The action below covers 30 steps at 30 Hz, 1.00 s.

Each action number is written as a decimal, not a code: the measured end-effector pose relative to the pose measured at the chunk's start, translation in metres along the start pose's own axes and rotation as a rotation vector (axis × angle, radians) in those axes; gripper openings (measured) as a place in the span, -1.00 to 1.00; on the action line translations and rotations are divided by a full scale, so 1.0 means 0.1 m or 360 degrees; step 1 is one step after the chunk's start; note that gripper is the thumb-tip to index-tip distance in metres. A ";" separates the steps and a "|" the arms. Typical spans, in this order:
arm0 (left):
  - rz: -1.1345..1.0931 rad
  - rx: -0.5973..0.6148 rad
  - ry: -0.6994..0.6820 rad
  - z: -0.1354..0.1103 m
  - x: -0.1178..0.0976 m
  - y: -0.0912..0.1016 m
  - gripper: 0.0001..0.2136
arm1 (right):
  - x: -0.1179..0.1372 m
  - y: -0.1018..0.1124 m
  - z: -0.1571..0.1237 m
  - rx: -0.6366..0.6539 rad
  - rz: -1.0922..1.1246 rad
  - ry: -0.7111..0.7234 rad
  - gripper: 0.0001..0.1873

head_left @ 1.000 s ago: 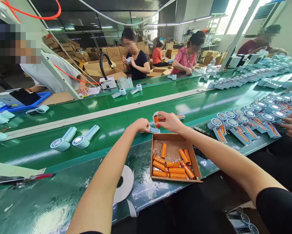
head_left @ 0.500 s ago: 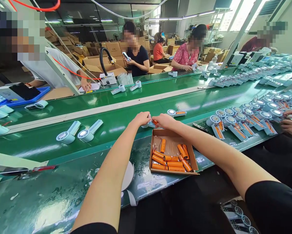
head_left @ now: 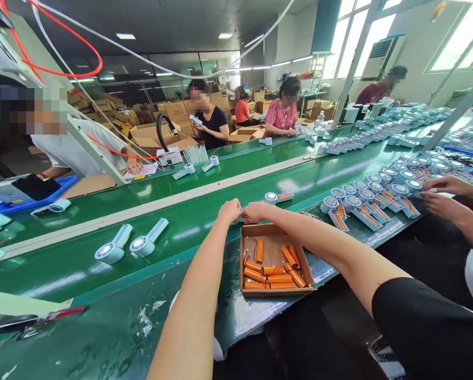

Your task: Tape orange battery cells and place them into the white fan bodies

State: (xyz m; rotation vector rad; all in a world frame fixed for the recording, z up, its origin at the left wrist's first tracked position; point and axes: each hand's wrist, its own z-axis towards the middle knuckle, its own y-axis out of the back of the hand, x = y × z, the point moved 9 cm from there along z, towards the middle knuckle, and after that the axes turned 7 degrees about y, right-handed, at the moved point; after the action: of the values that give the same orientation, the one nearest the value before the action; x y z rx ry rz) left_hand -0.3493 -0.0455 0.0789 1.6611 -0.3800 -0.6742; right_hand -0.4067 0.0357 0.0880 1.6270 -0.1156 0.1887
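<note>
Fingers of the left hand (head_left: 230,210) look closed on a pale part (head_left: 237,221), just past the far left corner of the cardboard tray (head_left: 271,248); those of the right hand (head_left: 256,212) are bunched narrow beside it, and I cannot tell whether they pinch anything. Only a sliver of the pale part shows — the hands hide its long axis and which way it points. The left seems to steady it for close work by the right, and the tray probably sits between the forearms to keep its orange cells (head_left: 274,270) in short reach.

Inside the tray, one cell (head_left: 259,251) lies apart at the far left, long axis running away from the person; most near the front wall lie crosswise, and a pair at the right slants.

Just beyond the tray, on the green belt (head_left: 196,211), rests a single housing (head_left: 279,197), round head left, handle pointing right with orange along it. Left of the tray, two pale housings (head_left: 130,244) aim their handles away and rightward. Right of the tray, packed rows of housings (head_left: 352,202) turn their handles toward the near edge — likely laid alike for easy picking — with a co-worker's hands (head_left: 445,198) beside them
</note>
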 end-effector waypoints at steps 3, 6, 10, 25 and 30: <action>-0.0072 -0.0110 0.0111 -0.04 0.05 0.06 -0.64 | -0.12 0.36 -0.22 -0.0367 0.0102 -0.0081 -0.70; -0.0180 -0.0171 0.0103 -0.18 0.06 0.14 -0.63 | -0.22 0.62 -0.64 -0.0662 0.0213 -0.0154 -0.47; -0.0275 -0.0267 -0.0024 -0.92 0.34 0.20 -0.50 | -0.21 0.56 -1.56 -0.0788 0.0554 -0.0061 -0.47; 0.0023 -0.1110 -0.0469 -3.69 0.73 0.31 -0.62 | 1.33 -0.81 -2.84 -0.0317 0.2195 -0.0085 -0.28; -0.0203 -0.1264 -0.0504 -3.65 0.48 0.50 -0.54 | 2.04 -0.82 -2.60 0.0277 0.1847 0.0400 -0.75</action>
State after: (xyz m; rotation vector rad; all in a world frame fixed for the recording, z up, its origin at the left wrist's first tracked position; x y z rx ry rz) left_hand -0.0797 0.2001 0.1487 0.8276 -0.1855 -1.0271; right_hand -0.2047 0.3085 0.0620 1.5145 -0.8630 1.3067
